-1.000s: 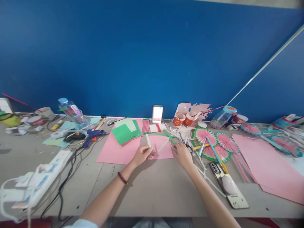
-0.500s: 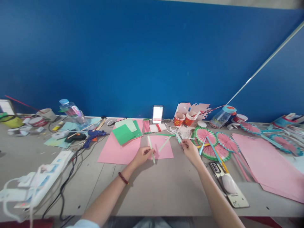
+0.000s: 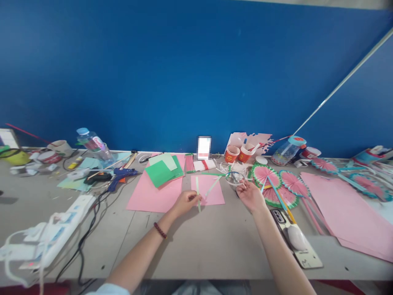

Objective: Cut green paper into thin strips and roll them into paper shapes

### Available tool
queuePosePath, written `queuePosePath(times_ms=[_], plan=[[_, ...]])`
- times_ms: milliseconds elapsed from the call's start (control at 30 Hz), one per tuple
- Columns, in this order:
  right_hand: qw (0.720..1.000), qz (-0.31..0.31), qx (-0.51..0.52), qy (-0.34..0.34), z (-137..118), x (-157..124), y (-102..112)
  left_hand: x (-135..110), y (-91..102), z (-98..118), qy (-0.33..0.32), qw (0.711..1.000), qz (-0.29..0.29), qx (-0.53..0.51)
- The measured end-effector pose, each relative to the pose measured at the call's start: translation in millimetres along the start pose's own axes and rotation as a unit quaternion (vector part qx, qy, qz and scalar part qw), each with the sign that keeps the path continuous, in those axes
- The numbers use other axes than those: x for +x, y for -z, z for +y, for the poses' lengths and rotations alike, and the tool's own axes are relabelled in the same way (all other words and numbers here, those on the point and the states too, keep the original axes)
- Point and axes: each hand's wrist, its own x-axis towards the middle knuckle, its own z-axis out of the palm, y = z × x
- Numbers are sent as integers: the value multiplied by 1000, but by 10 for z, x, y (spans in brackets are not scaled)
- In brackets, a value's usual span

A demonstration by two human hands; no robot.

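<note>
My left hand (image 3: 186,203) pinches one pale green strip (image 3: 197,184) between thumb and fingers, over the left edge of one small pink sheet (image 3: 215,197), where a second pale strip (image 3: 212,187) lies slanted. One darker green strip (image 3: 211,174) lies along the sheet's far edge. My right hand (image 3: 251,196), fingers curled, is at one whitish loop (image 3: 233,184); whether I grip it I cannot tell. Two red paper cups (image 3: 231,155) stand beyond
</note>
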Motion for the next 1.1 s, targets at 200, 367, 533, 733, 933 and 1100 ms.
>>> queuePosePath(times_ms=[200,367,533,733,933,1100], plan=[[998,-26,65,7,36,-76,-87,7,1,-26,-20,1000,-18,15],[998,-53,-22,34,132,-120,-157,5,9,-14,-41,999,-13,17],[942,-97,-270,177,378,-147,-146,1,23,-3,-66,995,5,75],[846,-131,-476,201,793,-111,-144,-40,13,56,-51,983,17,177],[899,-167,-382,134,920,170,-211,-56,53,114,-35,983,6,178],[907,-114,-366,175,860,440,-197,-45,68,88,-39,984,6,175]])
